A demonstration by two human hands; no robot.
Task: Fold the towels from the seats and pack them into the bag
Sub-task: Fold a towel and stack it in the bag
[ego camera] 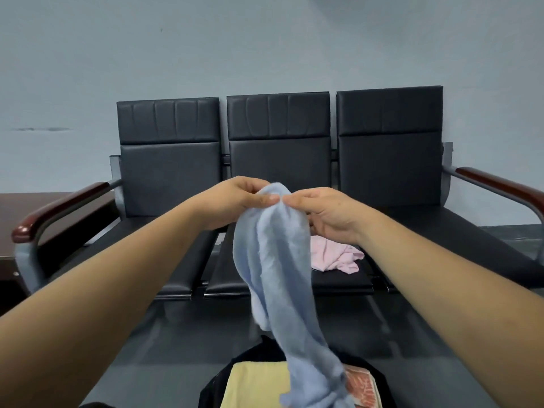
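A light blue towel (279, 275) hangs in the air in front of the seats, bunched and unfolded, its lower end dangling over the bag. My left hand (235, 201) and my right hand (326, 213) both pinch its top edge, close together. A crumpled pink towel (335, 256) lies on the middle seat, behind my right hand. A black bag (215, 390) stands open on the floor at the bottom, with a folded yellow towel (253, 384) and a red-patterned item (363, 388) inside.
A row of three black padded seats (170, 178) with wooden armrests (61, 207) stands against a grey wall. A dark wooden table (17, 219) sits at the left. The floor between me and the seats is dark grey.
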